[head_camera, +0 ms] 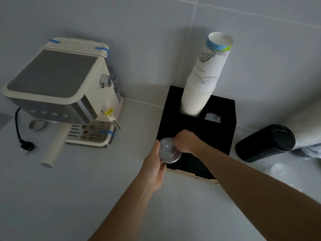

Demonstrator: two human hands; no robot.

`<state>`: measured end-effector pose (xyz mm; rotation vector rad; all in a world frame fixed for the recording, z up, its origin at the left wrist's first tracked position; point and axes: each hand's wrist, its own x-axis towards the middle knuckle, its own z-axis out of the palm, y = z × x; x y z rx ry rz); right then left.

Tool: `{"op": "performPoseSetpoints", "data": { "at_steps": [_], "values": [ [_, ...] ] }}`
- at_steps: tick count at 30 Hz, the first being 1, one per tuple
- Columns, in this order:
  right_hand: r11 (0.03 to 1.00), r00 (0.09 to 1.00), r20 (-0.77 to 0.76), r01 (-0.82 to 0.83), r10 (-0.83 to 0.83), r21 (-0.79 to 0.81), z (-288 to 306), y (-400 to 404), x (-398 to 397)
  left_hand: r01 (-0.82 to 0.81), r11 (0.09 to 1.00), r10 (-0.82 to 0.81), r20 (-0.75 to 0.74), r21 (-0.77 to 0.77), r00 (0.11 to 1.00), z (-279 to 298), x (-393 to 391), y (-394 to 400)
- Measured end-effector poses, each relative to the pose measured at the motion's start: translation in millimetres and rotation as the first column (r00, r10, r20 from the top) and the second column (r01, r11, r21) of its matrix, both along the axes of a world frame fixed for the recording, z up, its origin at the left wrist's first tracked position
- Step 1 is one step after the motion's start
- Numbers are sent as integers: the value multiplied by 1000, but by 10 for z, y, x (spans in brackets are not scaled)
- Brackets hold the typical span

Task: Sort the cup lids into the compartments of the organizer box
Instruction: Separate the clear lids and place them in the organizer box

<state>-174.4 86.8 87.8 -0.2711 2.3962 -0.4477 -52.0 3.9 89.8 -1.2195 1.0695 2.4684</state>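
The right hand (185, 142) is covering part of the clear lids (169, 153), hiding their count. Black organizer box (220, 136) compartments are showing nothing legible inside.

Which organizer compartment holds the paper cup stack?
The back-left compartment of the black organizer box; the tall white paper cup stack rises from it, while the back-right one is nearly empty.

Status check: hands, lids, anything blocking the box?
Left hand and right hand both gripping clear plastic lid stack. Stack over black organizer box, front-left compartment. Nothing blocking.
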Motion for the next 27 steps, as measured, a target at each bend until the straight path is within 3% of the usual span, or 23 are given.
{"op": "performPoseSetpoints", "data": {
  "at_steps": [7, 11, 19, 27],
  "values": [
    [925, 928, 208, 344, -309, -159, -54, -42, -36, 10, 999, -8, 51, -39, 999, -6, -206, -31],
    [900, 897, 273, 400, -347, -171, -50, -70, -47, 15, 997, -8, 90, -72, 996, 21, -282, -16],
    [922, 914, 270, 352, -302, -159, -9, -97, -51, 19, 996, -11, 92, -83, 996, 30, -285, -29],
    [854, 846, 387, 472, -368, -219, -5, 26, -53, 22, 999, -20, 75, -37, 997, 99, -198, -57]
  ]
}}
